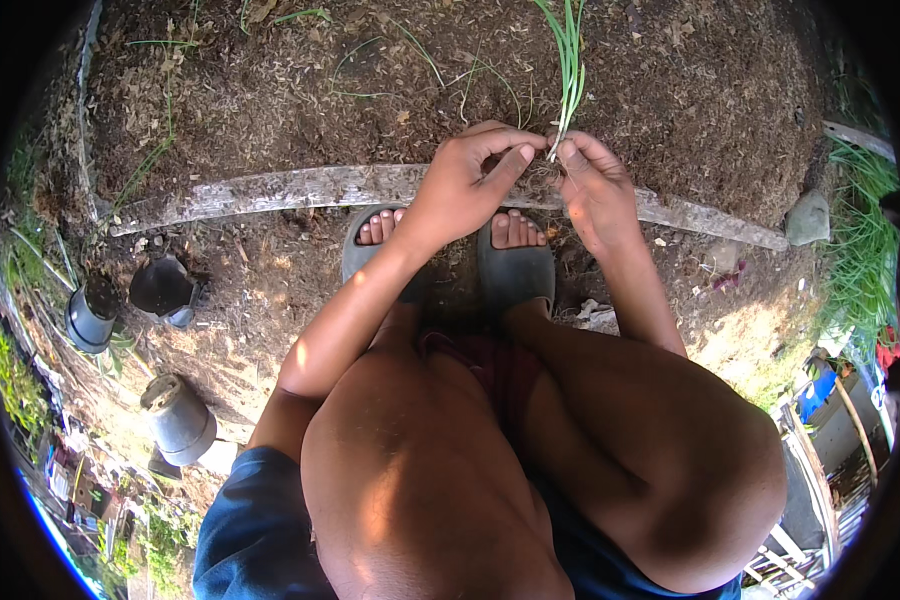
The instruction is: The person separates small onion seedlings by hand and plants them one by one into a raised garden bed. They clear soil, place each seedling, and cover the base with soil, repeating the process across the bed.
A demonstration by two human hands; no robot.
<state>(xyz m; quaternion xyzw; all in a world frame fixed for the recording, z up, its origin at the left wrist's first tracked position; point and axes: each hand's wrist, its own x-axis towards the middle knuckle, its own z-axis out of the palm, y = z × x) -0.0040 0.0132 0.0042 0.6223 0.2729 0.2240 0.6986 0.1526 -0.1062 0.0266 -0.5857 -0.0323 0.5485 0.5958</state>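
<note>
A small bunch of green onion seedlings (568, 67) stands upright over the soil bed, its pale stems and roots pointing down towards me. Thumb and fingers of my right hand (594, 184) pinch the stems near their base. My left hand (474, 176) is just left of it, forefinger stretched towards the stems and thumb bent beneath; whether its fingertips grip a stem or root cannot be told. Thin roots hang between the two hands. Under the hands lie the dark soil (270, 112) and the weathered wooden board (292, 187) along its near edge.
Loose thin green leaves (420, 52) lie on the soil. Black plastic pots (180, 420) and a dark open container (161, 289) are on the ground at left. A grey stone (808, 217) sits by the board's right end, beside a dense clump of green shoots (859, 255). My sandalled feet are below the board.
</note>
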